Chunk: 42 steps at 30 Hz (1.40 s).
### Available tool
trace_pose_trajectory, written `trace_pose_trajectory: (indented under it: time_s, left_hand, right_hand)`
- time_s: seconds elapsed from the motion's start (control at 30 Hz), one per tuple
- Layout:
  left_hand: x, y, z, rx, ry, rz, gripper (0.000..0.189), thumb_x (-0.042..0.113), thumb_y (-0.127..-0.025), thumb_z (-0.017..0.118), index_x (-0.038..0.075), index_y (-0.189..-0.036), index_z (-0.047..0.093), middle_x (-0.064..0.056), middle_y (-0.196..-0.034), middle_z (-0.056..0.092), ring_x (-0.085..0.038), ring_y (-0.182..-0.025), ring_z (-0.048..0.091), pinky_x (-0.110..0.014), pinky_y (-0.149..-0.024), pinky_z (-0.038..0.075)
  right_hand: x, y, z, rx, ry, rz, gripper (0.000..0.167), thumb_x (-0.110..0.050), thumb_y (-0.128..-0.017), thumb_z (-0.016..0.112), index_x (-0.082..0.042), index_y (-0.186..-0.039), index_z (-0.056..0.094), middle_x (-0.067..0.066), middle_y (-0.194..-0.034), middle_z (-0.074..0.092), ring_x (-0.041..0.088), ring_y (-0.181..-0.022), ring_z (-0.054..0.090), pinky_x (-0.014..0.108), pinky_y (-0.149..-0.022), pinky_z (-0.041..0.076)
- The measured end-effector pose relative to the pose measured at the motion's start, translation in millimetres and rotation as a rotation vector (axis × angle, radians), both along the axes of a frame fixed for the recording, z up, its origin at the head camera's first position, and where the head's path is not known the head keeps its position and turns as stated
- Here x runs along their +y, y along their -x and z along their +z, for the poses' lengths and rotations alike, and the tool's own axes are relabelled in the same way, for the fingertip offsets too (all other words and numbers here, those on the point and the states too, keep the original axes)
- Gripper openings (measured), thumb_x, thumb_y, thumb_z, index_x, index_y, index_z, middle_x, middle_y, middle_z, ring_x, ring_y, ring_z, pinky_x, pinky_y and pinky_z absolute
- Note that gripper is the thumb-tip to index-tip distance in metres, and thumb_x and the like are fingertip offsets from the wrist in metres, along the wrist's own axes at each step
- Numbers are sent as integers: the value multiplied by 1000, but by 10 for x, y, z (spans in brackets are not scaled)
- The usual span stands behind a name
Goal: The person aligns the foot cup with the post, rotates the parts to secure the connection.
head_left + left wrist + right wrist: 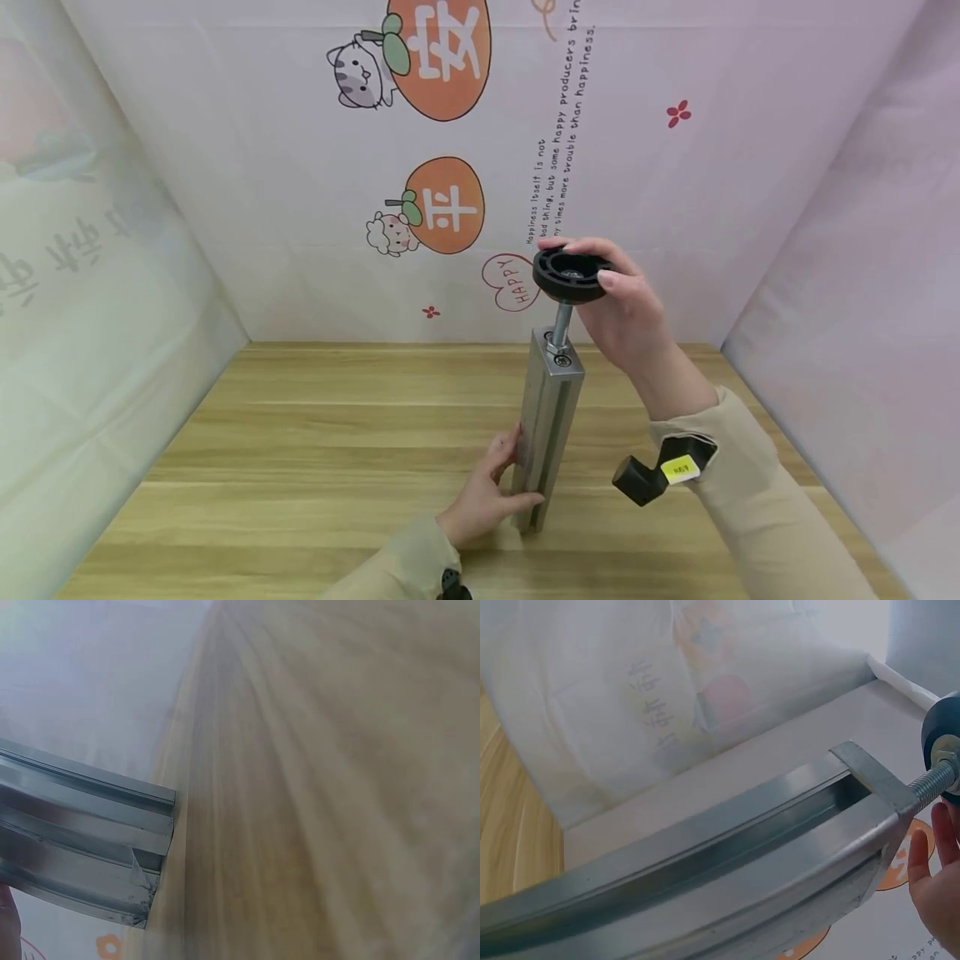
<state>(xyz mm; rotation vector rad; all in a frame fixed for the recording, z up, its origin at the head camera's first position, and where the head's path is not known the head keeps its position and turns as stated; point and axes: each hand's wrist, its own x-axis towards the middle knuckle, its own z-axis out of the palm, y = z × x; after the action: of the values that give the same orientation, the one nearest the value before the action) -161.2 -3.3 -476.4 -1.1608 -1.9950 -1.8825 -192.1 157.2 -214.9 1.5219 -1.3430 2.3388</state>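
Observation:
A silver aluminum profile (551, 433) stands upright on the wooden table, tilted slightly toward the right at its top. Near its lower end, my left hand (483, 496) grips the sides between thumb and fingers. A threaded rod (561, 323) with a nut rises from the end plate and carries a round black leveling foot (562, 289). My right hand (626, 312) holds that foot by its rim, thumb on the near side. The left wrist view shows the profile's grooved lower end (82, 832); the right wrist view shows its capped top and the rod.
The wooden table (337, 467) is bounded by a printed white cloth backdrop (300, 275) behind and pale cloth walls (832, 317) at both sides. A black wrist mount (637, 481) with a yellow label juts from the right sleeve.

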Motion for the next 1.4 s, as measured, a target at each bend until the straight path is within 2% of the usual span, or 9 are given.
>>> trace_pose_trajectory:
  time_s: [0.17,0.37,0.57,0.77,0.83,1.0,1.17,1.27,1.4]
  left_hand:
    - [1,1,9,18,-5,2,98,-5,-77,73,19,-152,14,-24,-120,42,-6,-106,45,-31,-102,39]
    - [9,-12,7,18,-8,0,98,-4,-77,73,17,-152,15,-23,-119,42,-5,-107,45,-31,-103,39]
    - [13,-22,24,8,22,-1,95,-2,-78,73,8,-151,14,-20,-122,42,-6,-107,44,-33,-103,39]
    - [6,7,-5,50,38,11,96,-2,-78,74,13,-152,14,-18,-120,44,-7,-108,46,-35,-103,41]
    - [-4,11,-5,60,22,12,95,-3,-77,74,13,-151,16,-19,-119,45,-8,-110,46,-36,-102,43]
    - [-45,10,27,28,-27,3,93,-3,-76,75,13,-150,22,-22,-117,48,-7,-112,47,-36,-100,45]
    - [-135,15,73,-13,-47,47,89,-4,-76,75,14,-149,27,-21,-120,47,-4,-115,45,-29,-99,44]
    - [-221,33,101,10,-48,101,85,-6,-75,75,10,-147,33,-21,-121,47,-3,-115,43,-23,-96,44]
    - [-343,81,152,107,-64,175,75,-9,-72,75,4,-139,45,-25,-121,47,-7,-114,44,-21,-91,45]
  right_hand:
    - [17,-99,21,72,-60,-330,24,-6,-86,53,-16,-100,70,4,-117,62,25,-116,49,27,-93,47]
    - [6,-221,57,122,-127,-636,20,-9,-79,69,-14,-98,71,3,-107,56,19,-102,52,18,-82,49]
    - [0,-275,95,196,-199,-869,28,-5,-76,73,8,-100,64,-3,-94,50,11,-87,48,16,-73,40]
    - [36,-323,141,277,-358,-1017,44,-9,-75,70,7,-114,59,-13,-105,50,9,-103,43,23,-92,37]
    - [55,-348,163,327,-432,-1058,50,-14,-74,69,3,-119,57,-6,-112,51,7,-109,38,28,-95,33]
    - [92,-399,235,507,-532,-1093,47,-14,-74,68,-1,-118,60,19,-115,52,17,-109,38,35,-89,29]
    - [103,-425,283,646,-566,-1095,41,-8,-75,68,-1,-115,63,19,-109,59,32,-102,46,38,-86,32]
    - [112,-415,274,639,-621,-1096,40,-6,-77,68,0,-116,63,20,-109,59,34,-104,47,42,-88,34]
    - [177,-361,219,508,-727,-1128,38,-1,-81,67,-1,-119,62,19,-114,57,32,-104,50,43,-89,39]
